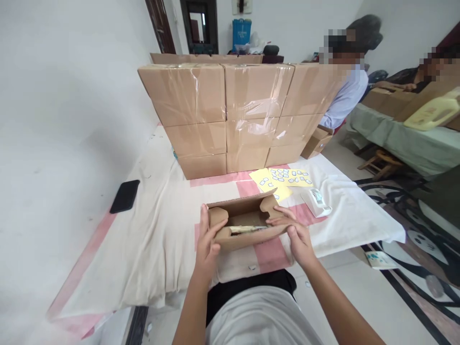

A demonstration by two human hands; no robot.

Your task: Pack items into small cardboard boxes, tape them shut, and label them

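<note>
Between my two hands is a small brown cardboard box (247,242), its top open at the near edge of the table. My left hand (208,237) grips the box's left end, thumb outside and fingers over the side flap. At the right end my right hand (294,235) holds the box, with fingers reaching over the rim onto the inner flap. Something flat and pale lies inside along the near wall; I cannot make out what it is. Just beyond the box are yellow sheets (264,178) with small white stickers, and right of them a white tape dispenser (316,201).
Taped cardboard boxes (251,115) form a wall across the table's far side. A black phone (124,196) rests at the left on the cloth-covered table (151,249). Behind the boxes at right sits a person (347,91); another is at a second table (381,129) holding a yellow jug (431,112).
</note>
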